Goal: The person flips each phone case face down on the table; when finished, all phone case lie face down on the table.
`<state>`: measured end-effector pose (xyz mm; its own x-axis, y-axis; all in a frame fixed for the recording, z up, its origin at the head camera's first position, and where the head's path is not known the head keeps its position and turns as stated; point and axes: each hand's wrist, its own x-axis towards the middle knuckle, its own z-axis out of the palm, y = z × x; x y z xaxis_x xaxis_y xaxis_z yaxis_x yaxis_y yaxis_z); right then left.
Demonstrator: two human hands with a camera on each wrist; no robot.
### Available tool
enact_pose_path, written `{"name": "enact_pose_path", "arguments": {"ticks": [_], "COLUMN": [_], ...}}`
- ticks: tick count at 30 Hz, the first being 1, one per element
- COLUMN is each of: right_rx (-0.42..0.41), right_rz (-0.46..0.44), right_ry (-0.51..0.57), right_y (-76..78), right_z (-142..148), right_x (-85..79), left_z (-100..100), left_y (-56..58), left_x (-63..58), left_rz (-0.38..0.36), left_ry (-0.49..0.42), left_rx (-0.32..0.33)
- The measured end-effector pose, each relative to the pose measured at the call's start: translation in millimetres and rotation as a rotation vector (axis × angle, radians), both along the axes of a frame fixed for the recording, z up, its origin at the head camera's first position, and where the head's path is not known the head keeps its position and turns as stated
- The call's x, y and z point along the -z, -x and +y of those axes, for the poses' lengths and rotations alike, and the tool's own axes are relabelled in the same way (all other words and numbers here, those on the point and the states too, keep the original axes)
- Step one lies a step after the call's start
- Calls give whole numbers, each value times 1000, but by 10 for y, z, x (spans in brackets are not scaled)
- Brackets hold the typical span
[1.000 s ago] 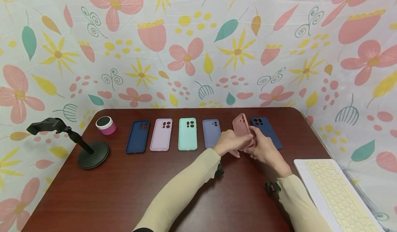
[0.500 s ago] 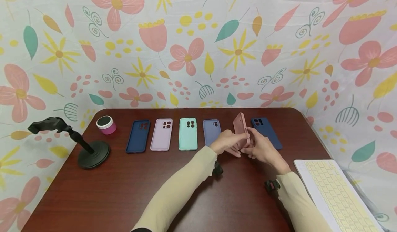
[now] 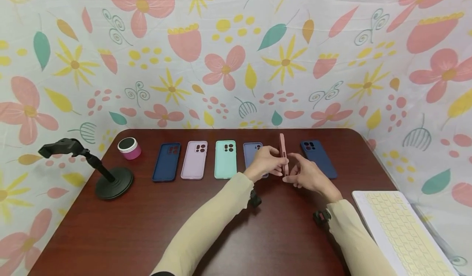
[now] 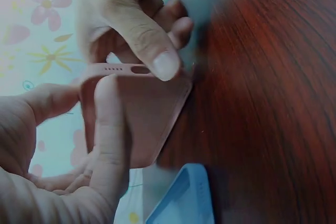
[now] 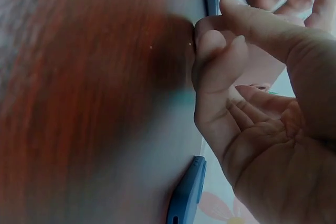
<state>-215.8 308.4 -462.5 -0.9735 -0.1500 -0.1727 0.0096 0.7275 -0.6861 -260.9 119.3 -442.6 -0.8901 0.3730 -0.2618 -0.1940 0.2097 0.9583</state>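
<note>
A pink phone case [image 3: 282, 153] stands on end between my two hands, edge-on in the head view. My left hand [image 3: 266, 161] grips it from the left; the left wrist view shows a finger across the inner face of the case [image 4: 149, 111]. From the right, my right hand [image 3: 309, 173] pinches the lower end, its thumb [image 4: 167, 65] over the short edge with the slot. A periwinkle phone case [image 3: 249, 155] lies partly hidden behind my left hand. To the right of my right hand lies a dark blue phone case [image 3: 320, 161].
Further left in the row lie a mint case [image 3: 225, 161], a lilac case [image 3: 194, 161] and another dark blue case [image 3: 166, 165]. A pink jar [image 3: 130, 149] and a black stand [image 3: 114, 183] are at the left. A white keyboard [image 3: 400, 226] lies at the right.
The pink phone case has turned from showing its broad face to edge-on. My left hand has shifted slightly left with it, while my right hand stays at its lower end.
</note>
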Motion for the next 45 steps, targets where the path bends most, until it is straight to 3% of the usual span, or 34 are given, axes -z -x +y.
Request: {"name": "enact_pose_path", "arguments": {"ticks": [6, 15, 32, 35, 41, 45], "right_rx": [6, 29, 75, 80, 98, 105], "right_rz": [-37, -68, -72, -66, -69, -78], "right_ry": [-35, -75, -116, -125, -137, -138], "right_y": [24, 35, -4, 2, -6, -24], "right_z": [-4, 29, 111, 121, 127, 135], "right_x": [12, 1, -10, -5, -9, -23], "left_z": [-50, -88, 40, 72, 244, 323], "left_y": [-21, -3, -5, 46, 241, 273], "left_x": [-53, 22, 126, 208, 556, 620], "left_rz": [53, 85, 97, 129, 201, 219], "left_ry": [19, 102, 245, 295, 462, 521], "left_rx": [-41, -61, -24, -5, 22, 30]}}
